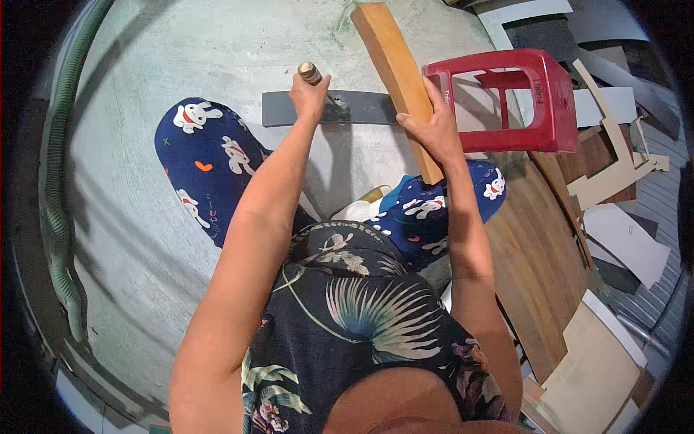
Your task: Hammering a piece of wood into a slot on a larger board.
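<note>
My left hand (311, 100) is wrapped round a short tool with a round, metal-looking top (309, 71). That tool stands roughly upright over a dark grey strip (282, 110) lying flat on the floor; its lower end is hard to make out. In my right hand (436, 124) is a thick wooden bar (390, 61), gripped toward its near end and slanting away to the far left. The bar passes above the right part of the grey strip and covers it there.
A red plastic stool (560, 108) lies on its side at the right. Beyond it are scattered board offcuts (629, 242) and a brown wooden panel (531, 267). A green corrugated hose (56, 181) runs along the left. My knees in blue patterned trousers (210, 155) flank the strip's near side.
</note>
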Demonstrator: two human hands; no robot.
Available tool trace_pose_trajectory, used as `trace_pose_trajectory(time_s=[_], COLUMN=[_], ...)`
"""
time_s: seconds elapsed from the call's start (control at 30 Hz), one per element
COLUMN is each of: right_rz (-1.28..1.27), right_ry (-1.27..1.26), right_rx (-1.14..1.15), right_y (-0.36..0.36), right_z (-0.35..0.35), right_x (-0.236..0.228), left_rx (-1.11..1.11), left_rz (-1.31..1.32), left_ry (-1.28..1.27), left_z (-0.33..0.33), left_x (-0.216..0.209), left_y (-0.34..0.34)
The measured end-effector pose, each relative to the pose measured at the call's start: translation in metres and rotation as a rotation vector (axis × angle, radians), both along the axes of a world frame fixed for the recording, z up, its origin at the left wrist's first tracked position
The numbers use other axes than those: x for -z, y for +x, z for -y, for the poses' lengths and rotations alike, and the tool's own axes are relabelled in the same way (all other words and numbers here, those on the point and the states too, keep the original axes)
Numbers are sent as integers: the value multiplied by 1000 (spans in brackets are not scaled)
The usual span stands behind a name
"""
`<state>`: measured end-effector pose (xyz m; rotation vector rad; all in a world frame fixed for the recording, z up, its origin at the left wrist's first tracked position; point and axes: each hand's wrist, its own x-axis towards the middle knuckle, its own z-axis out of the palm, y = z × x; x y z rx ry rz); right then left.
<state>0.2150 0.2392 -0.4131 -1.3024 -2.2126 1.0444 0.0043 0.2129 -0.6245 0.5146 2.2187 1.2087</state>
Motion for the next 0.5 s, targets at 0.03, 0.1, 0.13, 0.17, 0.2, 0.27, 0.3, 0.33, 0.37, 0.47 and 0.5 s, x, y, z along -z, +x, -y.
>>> trace_pose_trajectory(time_s=[0.03, 0.1, 0.13, 0.17, 0.2, 0.27, 0.3, 0.33, 0.37, 0.47, 0.5], right_rz=[0, 8, 12, 8, 1, -14, -17, -24, -28, -43, -42], right_ry=[-32, -63, -55, -49, -53, -116, -119, -48, 25, 19, 20], right_rx=[-1, 30, 23, 4, 5, 5, 7, -24, -53, -64, -61], right_y=[-1, 9, 15, 13, 12, 7, 3, -1, -5, -27, -31], right_z=[3, 4, 3, 4, 3, 2, 2, 0, 0, 6, 7], right_x=[0, 4, 9, 10, 11, 11, 9, 7, 2, -33, -34], left_rx=[-19, 1, 7, 8, 53, 100, 136, 170, 173, 152, 132], left_rz=[20, -41, -102, -108, -96, -87, -100, -114, -113, -116, -106], left_ry=[-13, 19, 55, 51, 41, 29, 29, 30, 29, 21, 26], left_z=[3, 2, 1, 2, 4, 6, 8, 10, 11, 13, 13], left_x=[8, 6, 5, 9, 13, 16, 16, 15, 12, -1, -6], left_y=[-4, 6, 11, 9, 6, 4, 4, 5, 7, 14, 18])
